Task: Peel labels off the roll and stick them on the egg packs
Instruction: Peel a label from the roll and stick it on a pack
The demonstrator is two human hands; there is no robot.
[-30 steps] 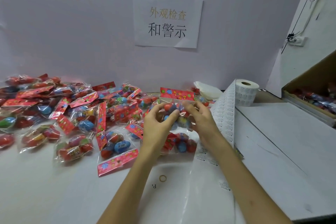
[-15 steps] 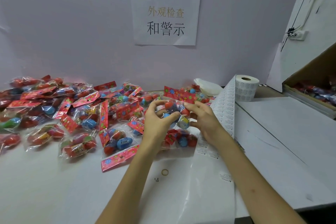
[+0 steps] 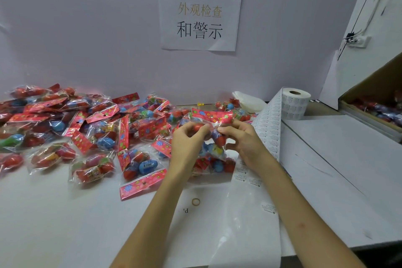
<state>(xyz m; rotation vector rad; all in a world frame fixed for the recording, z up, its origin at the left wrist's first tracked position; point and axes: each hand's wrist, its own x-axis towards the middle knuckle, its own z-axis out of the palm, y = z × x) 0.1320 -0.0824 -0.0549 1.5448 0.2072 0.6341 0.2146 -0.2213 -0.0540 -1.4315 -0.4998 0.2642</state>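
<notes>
The egg pack (image 3: 212, 115) is half hidden behind fingers (image 3: 230, 130) — print on the label strip (image 3: 268, 124) is too small to read.

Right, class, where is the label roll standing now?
In the head view, the label roll stands upright at the far right, between the white bundle and the cardboard box.

You have soft, even, cool light and faint shadows. Below the white paper wall sign (image 3: 199, 15), the glossy clear film sheet (image 3: 228, 235) on the white bench (image 3: 43, 224) glares; lower left, clear cellophane egg packs (image 3: 104, 135) glint. Far right, straight edges bow.
</notes>
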